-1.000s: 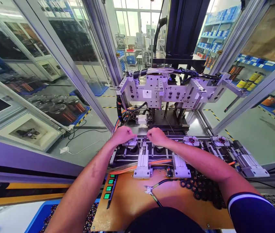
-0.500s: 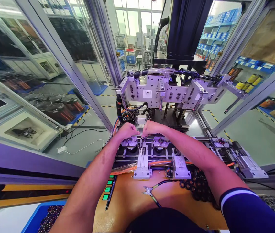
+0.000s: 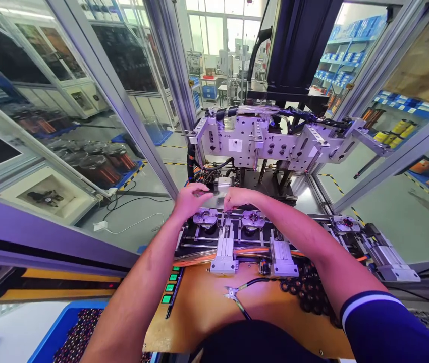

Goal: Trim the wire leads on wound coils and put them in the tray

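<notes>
Both my hands reach over the back of a winding machine's fixture row. My left hand [image 3: 190, 199] hovers just behind the leftmost round fixture [image 3: 205, 217], fingers loosely apart and curved, with nothing visible in them. My right hand [image 3: 238, 197] is just behind the second round fixture [image 3: 253, 220], its fingertips pinched together and pointing left toward my left hand. What the pinch holds is too small to see. A third round fixture [image 3: 346, 223] sits further right, past my right forearm.
The grey machine head [image 3: 271, 141] with hoses hangs just behind my hands. On the wooden board [image 3: 199, 312] lie small cutters [image 3: 233, 294] and a pile of black ring parts [image 3: 307, 295]. Green buttons [image 3: 169, 287] are at its left edge. A blue tray [image 3: 66, 338] holds parts. Glass panels enclose the sides.
Both hands rose off the two left fixtures and moved back and together. My left hand's fingers have since loosened, and the fixtures are now uncovered.
</notes>
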Action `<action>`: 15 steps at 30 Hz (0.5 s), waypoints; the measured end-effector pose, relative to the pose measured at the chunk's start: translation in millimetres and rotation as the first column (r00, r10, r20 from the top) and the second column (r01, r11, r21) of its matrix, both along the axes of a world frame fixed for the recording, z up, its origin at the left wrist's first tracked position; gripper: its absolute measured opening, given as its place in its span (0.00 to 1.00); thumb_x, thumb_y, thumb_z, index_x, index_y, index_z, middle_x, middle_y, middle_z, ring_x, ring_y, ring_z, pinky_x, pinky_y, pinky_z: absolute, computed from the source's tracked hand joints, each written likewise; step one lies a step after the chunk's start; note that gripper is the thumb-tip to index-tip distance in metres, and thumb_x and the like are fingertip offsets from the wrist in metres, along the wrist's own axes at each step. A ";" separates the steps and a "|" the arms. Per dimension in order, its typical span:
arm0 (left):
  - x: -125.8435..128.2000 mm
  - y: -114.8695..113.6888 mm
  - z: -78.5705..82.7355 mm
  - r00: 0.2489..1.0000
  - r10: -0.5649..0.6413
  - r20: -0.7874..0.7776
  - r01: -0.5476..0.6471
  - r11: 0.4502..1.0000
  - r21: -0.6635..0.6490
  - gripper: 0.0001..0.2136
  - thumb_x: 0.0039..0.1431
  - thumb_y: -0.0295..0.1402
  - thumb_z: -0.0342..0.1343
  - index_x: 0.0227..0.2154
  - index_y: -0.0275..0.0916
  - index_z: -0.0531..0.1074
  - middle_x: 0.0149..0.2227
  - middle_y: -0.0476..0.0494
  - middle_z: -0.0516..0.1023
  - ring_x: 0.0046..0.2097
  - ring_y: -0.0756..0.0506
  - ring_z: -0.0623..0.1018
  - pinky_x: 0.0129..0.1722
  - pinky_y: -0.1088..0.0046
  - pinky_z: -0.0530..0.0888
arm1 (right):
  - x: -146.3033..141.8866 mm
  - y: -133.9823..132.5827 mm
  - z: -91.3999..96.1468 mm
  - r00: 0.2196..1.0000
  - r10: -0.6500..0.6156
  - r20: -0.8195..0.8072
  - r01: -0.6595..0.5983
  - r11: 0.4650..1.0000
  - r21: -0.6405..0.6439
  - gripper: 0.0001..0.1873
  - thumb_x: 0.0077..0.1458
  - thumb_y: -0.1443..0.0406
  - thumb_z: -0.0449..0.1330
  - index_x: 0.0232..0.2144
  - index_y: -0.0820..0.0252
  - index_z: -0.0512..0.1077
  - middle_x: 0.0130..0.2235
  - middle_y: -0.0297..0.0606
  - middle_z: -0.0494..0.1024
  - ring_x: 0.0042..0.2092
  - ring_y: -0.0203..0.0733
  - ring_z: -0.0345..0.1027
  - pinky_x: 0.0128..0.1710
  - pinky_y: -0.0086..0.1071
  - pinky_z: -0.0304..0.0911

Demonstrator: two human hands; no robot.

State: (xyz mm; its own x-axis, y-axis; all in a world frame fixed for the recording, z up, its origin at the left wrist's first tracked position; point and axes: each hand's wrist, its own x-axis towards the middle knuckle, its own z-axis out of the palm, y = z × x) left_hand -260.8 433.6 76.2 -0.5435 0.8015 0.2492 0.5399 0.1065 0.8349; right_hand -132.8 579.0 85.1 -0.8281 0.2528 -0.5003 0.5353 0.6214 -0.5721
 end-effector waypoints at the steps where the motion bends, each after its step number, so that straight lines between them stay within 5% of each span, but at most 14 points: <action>1: 6.4 -19.9 3.9 0.999 0.035 0.001 -0.035 0.997 0.071 0.09 0.53 0.38 0.63 0.31 0.37 0.76 0.43 0.41 0.80 0.47 0.43 0.78 0.42 0.68 0.76 | 1.5 0.9 -0.7 1.000 0.003 -0.012 -0.002 1.000 0.014 0.10 0.63 0.62 0.60 0.38 0.66 0.73 0.37 0.36 0.76 0.35 0.35 0.72 0.35 0.31 0.72; 5: 40.9 -127.2 -11.7 0.986 0.168 0.018 -0.168 0.963 0.209 0.08 0.58 0.38 0.59 0.37 0.41 0.76 0.51 0.42 0.77 0.52 0.42 0.76 0.48 0.65 0.76 | 5.8 3.5 -5.5 0.998 0.003 -0.068 0.001 0.999 0.051 0.11 0.63 0.61 0.61 0.35 0.66 0.73 0.35 0.35 0.77 0.35 0.35 0.73 0.36 0.32 0.71; 9: 77.0 -228.2 -72.0 0.939 0.317 -0.137 -0.310 0.948 0.066 0.08 0.61 0.36 0.56 0.40 0.42 0.76 0.47 0.41 0.79 0.50 0.39 0.78 0.53 0.56 0.74 | 5.8 8.0 -13.3 0.992 0.000 -0.127 0.007 0.999 0.051 0.10 0.61 0.63 0.63 0.30 0.66 0.74 0.30 0.31 0.76 0.32 0.35 0.72 0.36 0.32 0.70; 12: 98.7 -272.5 -116.9 0.926 0.347 -0.146 -0.361 0.929 -0.081 0.13 0.59 0.37 0.56 0.46 0.45 0.76 0.50 0.38 0.78 0.53 0.32 0.76 0.56 0.45 0.70 | 3.4 12.5 -18.0 0.989 -0.005 -0.151 0.009 1.000 0.028 0.07 0.56 0.68 0.65 0.27 0.66 0.75 0.24 0.31 0.75 0.27 0.33 0.70 0.33 0.29 0.68; 15: 110.2 -287.6 -143.4 0.933 0.333 -0.135 -0.353 0.920 -0.169 0.19 0.56 0.38 0.58 0.52 0.51 0.74 0.57 0.39 0.73 0.57 0.27 0.73 0.57 0.42 0.70 | 2.5 13.8 -17.8 0.986 -0.010 -0.167 0.013 1.000 0.017 0.05 0.52 0.71 0.67 0.25 0.65 0.77 0.22 0.32 0.76 0.25 0.33 0.68 0.30 0.28 0.66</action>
